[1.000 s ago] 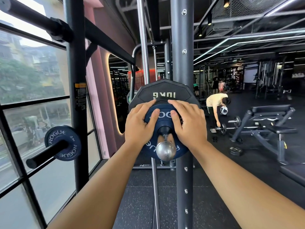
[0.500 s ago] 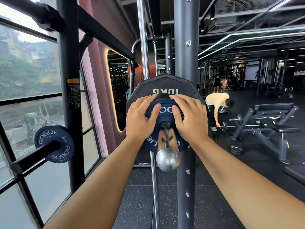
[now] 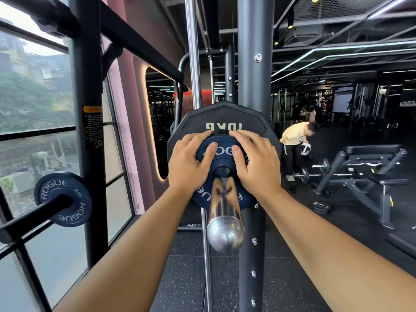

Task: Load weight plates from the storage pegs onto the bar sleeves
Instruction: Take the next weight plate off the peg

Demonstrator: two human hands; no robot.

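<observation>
A small blue Rogue plate [image 3: 221, 152] sits on the chrome bar sleeve [image 3: 225, 206], close against a black 10 kg plate [image 3: 222, 115] behind it. My left hand [image 3: 189, 165] grips the blue plate's upper left rim, thumb on its face. My right hand [image 3: 256, 163] grips the upper right rim the same way. The sleeve's rounded end points toward me below my hands. Another blue Rogue plate [image 3: 64, 199] hangs on a black storage peg [image 3: 33, 216] at the left.
A dark rack upright [image 3: 254, 64] stands right behind the sleeve, and another upright [image 3: 87, 109] rises at the left by the window. A person in a yellow shirt [image 3: 295, 136] bends over near a bench [image 3: 369, 167] at the right.
Both hands have slid the blue plate further along the sleeve toward the 10 kg plate. More bare chrome shows in front of it.
</observation>
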